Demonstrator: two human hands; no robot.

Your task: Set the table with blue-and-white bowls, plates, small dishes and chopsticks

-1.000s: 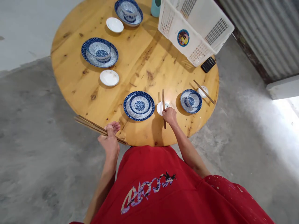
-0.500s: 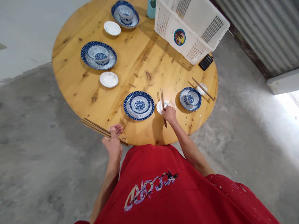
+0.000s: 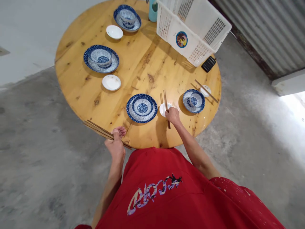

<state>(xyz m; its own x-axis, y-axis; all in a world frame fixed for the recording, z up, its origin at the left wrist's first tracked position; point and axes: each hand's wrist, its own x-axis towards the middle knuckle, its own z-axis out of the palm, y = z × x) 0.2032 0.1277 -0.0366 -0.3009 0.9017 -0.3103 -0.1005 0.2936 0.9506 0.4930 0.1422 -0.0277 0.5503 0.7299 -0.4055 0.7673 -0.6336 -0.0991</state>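
Observation:
My right hand (image 3: 173, 115) is closed on a pair of brown chopsticks (image 3: 165, 99), which lie across a small white dish (image 3: 162, 110) near the table's front edge. Left of that dish is a blue-patterned plate (image 3: 129, 109) with a matching bowl (image 3: 143, 108) in it. My left hand (image 3: 116, 141), at the front left rim, is closed round several more chopsticks (image 3: 98, 128), its fingers partly curled. Farther right, another pair of chopsticks (image 3: 206, 91) rests on a white dish (image 3: 205, 89), beside a blue plate (image 3: 187, 94) that bears a bowl (image 3: 195, 99).
The round wooden table (image 3: 143, 71) also holds two more plate-and-bowl sets, at the left (image 3: 88, 66) and far back (image 3: 116, 16), each with a white dish nearby. A white plastic basket (image 3: 166, 28), a turquoise container (image 3: 152, 11) and a black object (image 3: 209, 64) stand toward the back right.
The view has shifted very slightly. Both hands keep their hold on the chopsticks, almost in the same places.

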